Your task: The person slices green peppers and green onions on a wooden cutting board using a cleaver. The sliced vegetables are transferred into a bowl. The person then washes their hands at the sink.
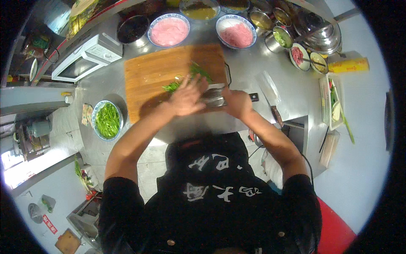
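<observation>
A wooden cutting board [152, 73] lies on the steel counter, with leafy greens [199, 70] on its right half and a smaller green bunch [171, 86] beside my left hand. My left hand [190, 96], palm down and blurred, has its fingers spread over the greens and the edge of a cleaver's blade. My right hand [236, 101] is closed around the rear of the cleaver [215, 95], whose dark handle end sticks out to the right. The blade lies low over the board's near right part. What my left palm covers is hidden.
A bowl of cut green vegetable [108, 121] stands left of the board. Behind it are bowls of pink meat [169, 30] [237, 33] and a steel pot [133, 30]. A microwave [92, 58] stands at back left. A knife [276, 115] lies right, near a white basket [326, 101].
</observation>
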